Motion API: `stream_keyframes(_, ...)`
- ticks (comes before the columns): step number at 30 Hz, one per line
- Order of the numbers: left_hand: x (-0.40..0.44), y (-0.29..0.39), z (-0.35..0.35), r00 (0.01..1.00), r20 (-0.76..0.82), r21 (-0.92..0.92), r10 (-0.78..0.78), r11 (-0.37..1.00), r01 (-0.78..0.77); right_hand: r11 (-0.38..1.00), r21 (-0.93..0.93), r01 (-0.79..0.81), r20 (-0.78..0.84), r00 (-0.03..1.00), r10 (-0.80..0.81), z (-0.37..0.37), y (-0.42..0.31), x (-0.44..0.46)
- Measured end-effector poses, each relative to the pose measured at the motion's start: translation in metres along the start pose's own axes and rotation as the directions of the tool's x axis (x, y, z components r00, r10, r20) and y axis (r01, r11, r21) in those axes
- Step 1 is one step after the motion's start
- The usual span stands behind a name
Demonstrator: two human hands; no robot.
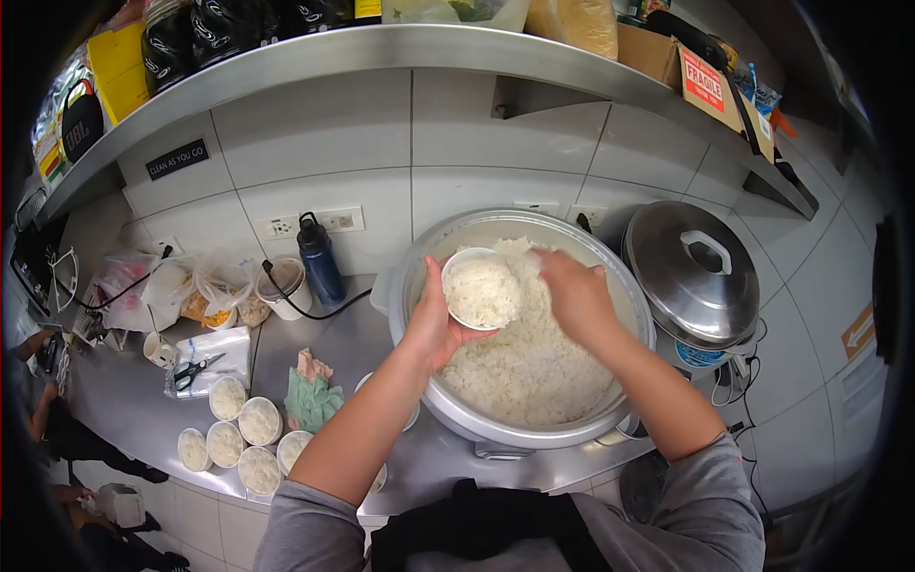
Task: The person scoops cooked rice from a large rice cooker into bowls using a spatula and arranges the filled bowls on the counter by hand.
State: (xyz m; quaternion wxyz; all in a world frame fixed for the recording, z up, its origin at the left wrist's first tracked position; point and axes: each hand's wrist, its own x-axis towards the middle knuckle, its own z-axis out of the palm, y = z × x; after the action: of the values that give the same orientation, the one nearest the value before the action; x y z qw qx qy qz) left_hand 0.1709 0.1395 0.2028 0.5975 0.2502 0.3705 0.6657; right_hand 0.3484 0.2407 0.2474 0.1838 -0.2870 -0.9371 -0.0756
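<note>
My left hand [434,324] is closed around a white bowl [451,303] heaped with cooked rice, holding it over a big rice cooker pot [405,253]. Loose white rice [534,381] fills much of the pot. Just right of the bowl, my right hand [577,294] hovers above the rice. Its fingers are smeared by motion and partly hidden, so whether they hold anything does not show. On the steel counter to the left stand several white bowls of rice [259,421], grouped together. Other bowls are partly hidden by my left forearm.
A metal lid [691,272] lies right of the pot. Along the wall stand a dark blue bottle [321,259] and a white tub [283,289]. Scissors [198,370] rest on plastic bags beside a green cloth [313,398]. A steel shelf [410,52] hangs above. Other people show at far left.
</note>
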Motion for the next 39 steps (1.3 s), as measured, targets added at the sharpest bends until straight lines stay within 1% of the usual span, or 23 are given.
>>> stream_keyframes(1,0.000,0.000,0.001,1.000,-0.005,-0.017,0.021,1.000,-0.021,0.946,0.277,-0.167,0.023,0.986,0.168,0.005,0.013,0.005)
stream_keyframes(2,0.001,0.001,0.002,0.999,-0.009,-0.034,0.046,0.998,-0.046,0.793,0.523,-0.313,0.087,0.945,0.315,0.013,0.025,0.008)
stream_keyframes(4,0.008,-0.006,-0.007,0.998,-0.001,-0.039,0.060,0.997,-0.060,0.813,0.490,-0.314,0.110,0.948,0.300,0.027,0.023,-0.002)
stream_keyframes(6,0.011,-0.006,-0.010,0.997,0.006,-0.042,0.077,0.996,-0.077,0.989,0.145,-0.027,-0.094,0.995,0.041,0.023,-0.007,-0.014)
stream_keyframes(8,0.008,-0.009,-0.007,0.994,-0.072,-0.041,0.084,0.995,-0.087,0.996,0.089,-0.007,-0.076,0.997,0.014,0.018,-0.019,-0.017)
stream_keyframes(10,0.008,-0.011,-0.006,0.990,-0.082,-0.059,0.113,0.991,-0.118,0.863,0.474,-0.175,-0.064,0.971,0.232,0.021,-0.015,-0.010)
stream_keyframes(11,0.007,-0.010,-0.007,0.985,-0.088,-0.086,0.147,0.984,-0.155,0.674,0.690,-0.264,0.062,0.950,0.307,0.021,-0.006,-0.006)
stream_keyframes(12,0.006,-0.010,-0.008,0.984,-0.092,-0.076,0.154,0.984,-0.162,0.669,0.698,-0.255,0.057,0.951,0.303,0.024,-0.007,-0.006)
stream_keyframes(14,0.008,-0.010,-0.008,0.967,-0.111,-0.101,0.230,0.965,-0.241,0.611,0.660,-0.437,0.307,0.899,0.312,0.032,-0.011,-0.014)
stream_keyframes(15,0.007,-0.009,-0.007,0.966,-0.110,-0.102,0.233,0.964,-0.244,0.743,0.660,-0.112,-0.026,0.985,0.172,0.060,-0.019,-0.022)
stream_keyframes(19,0.006,-0.006,-0.008,0.966,-0.146,-0.095,0.214,0.969,-0.229,0.833,0.523,-0.182,0.090,0.983,0.158,0.049,-0.056,-0.021)
stream_keyframes(21,0.007,-0.009,-0.008,0.954,-0.173,-0.089,0.244,0.961,-0.262,0.742,0.659,-0.120,0.069,0.993,0.099,0.068,-0.028,-0.002)
stream_keyframes(22,0.008,-0.010,-0.008,0.963,-0.177,-0.095,0.203,0.970,-0.222,0.648,0.717,-0.258,0.211,0.966,0.151,0.049,-0.010,0.005)
stream_keyframes(23,0.008,-0.011,-0.010,0.954,-0.185,-0.079,0.237,0.964,-0.254,0.572,0.767,-0.290,0.231,0.957,0.176,0.041,0.012,0.011)
stream_keyframes(24,0.009,-0.011,-0.010,0.943,-0.189,-0.062,0.275,0.955,-0.291,0.691,0.646,-0.323,0.207,0.946,0.248,0.053,0.039,0.014)
stream_keyframes(25,0.007,-0.010,-0.008,0.952,-0.190,-0.070,0.240,0.964,-0.257,0.827,0.423,-0.372,0.240,0.925,0.294,0.048,0.051,0.012)
stream_keyframes(26,0.004,-0.006,-0.003,0.949,-0.197,-0.070,0.245,0.962,-0.263,0.817,0.416,-0.398,0.261,0.914,0.312,0.055,0.056,-0.002)
stream_keyframes(27,0.003,-0.004,-0.001,0.945,-0.201,-0.069,0.259,0.958,-0.278,0.921,0.142,-0.364,0.433,0.859,0.273,0.060,0.057,-0.012)
stream_keyframes(28,0.003,-0.005,-0.002,0.949,-0.197,-0.072,0.246,0.962,-0.264,0.962,-0.123,-0.246,0.589,0.762,0.270,0.062,0.059,-0.018)
stream_keyframes(30,0.004,-0.004,-0.004,0.955,-0.184,-0.075,0.231,0.966,-0.248,0.976,-0.214,-0.043,0.632,0.755,0.172,0.057,0.036,-0.047)
stream_keyframes(32,0.004,-0.003,-0.003,0.958,-0.178,-0.071,0.225,0.968,-0.240,0.971,-0.240,0.022,0.620,0.773,0.136,0.030,0.008,-0.061)
stream_keyframes(36,0.003,-0.005,-0.002,0.957,-0.170,-0.039,0.236,0.968,-0.246,0.973,-0.229,0.042,0.594,0.797,0.105,-0.001,-0.008,-0.078)
stream_keyframes(39,0.001,-0.004,0.001,0.950,-0.183,-0.018,0.253,0.965,-0.260,0.987,-0.145,0.076,0.653,0.756,0.038,-0.011,-0.016,-0.089)
